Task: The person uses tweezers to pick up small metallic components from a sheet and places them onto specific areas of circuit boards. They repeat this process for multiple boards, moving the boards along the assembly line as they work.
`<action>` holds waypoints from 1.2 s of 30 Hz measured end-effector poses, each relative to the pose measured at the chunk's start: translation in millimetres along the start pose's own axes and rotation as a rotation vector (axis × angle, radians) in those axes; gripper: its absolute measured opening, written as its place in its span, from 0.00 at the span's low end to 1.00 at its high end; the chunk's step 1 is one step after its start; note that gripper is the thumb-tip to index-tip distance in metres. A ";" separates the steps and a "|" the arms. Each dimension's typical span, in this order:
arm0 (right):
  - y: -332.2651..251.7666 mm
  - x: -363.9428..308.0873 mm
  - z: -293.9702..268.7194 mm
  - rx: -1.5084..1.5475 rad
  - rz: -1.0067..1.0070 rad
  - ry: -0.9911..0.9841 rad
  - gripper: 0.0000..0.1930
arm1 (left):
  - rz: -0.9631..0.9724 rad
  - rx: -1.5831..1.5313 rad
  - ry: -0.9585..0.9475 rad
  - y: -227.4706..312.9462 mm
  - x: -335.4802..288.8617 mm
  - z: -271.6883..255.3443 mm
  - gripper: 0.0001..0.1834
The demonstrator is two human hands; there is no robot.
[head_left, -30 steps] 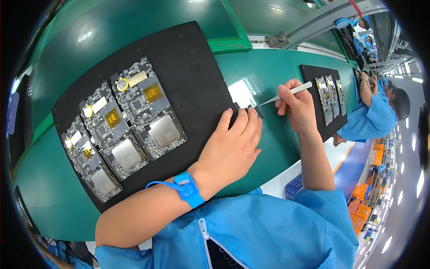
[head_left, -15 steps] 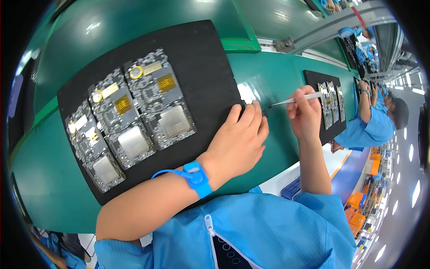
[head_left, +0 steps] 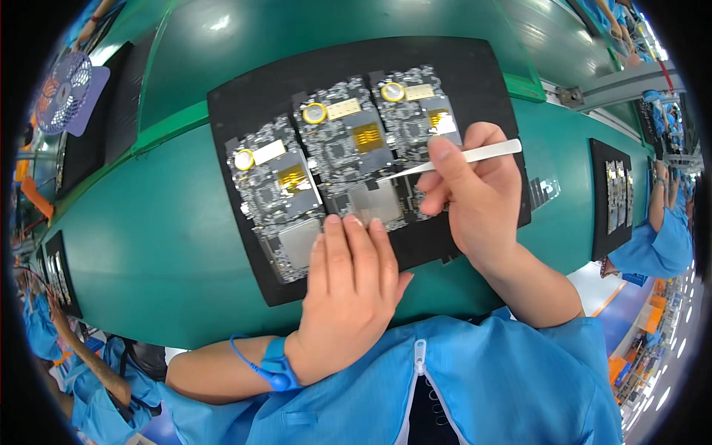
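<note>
Green bench, black mat [head_left: 245, 126] | right hand [head_left: 475, 196] grip pinches tweezers [head_left: 452, 159] | left hand [head_left: 352, 293] flat on boards [head_left: 341, 159]

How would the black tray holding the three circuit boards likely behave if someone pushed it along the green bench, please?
The black tray looks flat and thin, so it would probably slide, not tip. The three circuit boards sit in it side by side and look light. The left hand rests on its near edge, likely steadying it.
</note>
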State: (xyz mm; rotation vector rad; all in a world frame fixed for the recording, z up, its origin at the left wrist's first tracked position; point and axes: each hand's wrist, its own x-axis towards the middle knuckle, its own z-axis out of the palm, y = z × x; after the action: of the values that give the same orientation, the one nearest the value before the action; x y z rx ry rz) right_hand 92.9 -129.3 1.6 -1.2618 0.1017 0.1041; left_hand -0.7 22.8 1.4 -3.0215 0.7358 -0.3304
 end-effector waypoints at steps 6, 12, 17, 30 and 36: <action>12.5 -4.1 19.6 -0.194 -0.060 -0.004 0.15 | 0.068 -0.015 0.071 -6.6 -8.5 16.2 0.31; 14.6 -6.7 18.9 -0.216 -0.126 -0.017 0.14 | 0.076 0.026 0.140 -5.4 -10.6 22.6 0.29; 18.0 -7.7 22.7 -0.253 -0.136 0.002 0.13 | 0.085 0.055 0.144 -7.1 -11.2 25.5 0.28; 22.4 -8.3 19.8 -0.232 -0.194 -0.015 0.15 | 0.093 0.055 0.133 -8.0 -9.4 23.1 0.27; 21.4 -7.7 19.3 -0.255 -0.182 -0.006 0.14 | 0.091 0.061 0.138 -7.0 -9.9 24.4 0.27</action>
State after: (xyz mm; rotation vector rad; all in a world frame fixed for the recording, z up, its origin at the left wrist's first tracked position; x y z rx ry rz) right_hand 82.8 -104.6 -11.7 -1.5194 -0.0333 -0.0374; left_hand -1.0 32.6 -24.0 -2.9196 0.8524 -0.5530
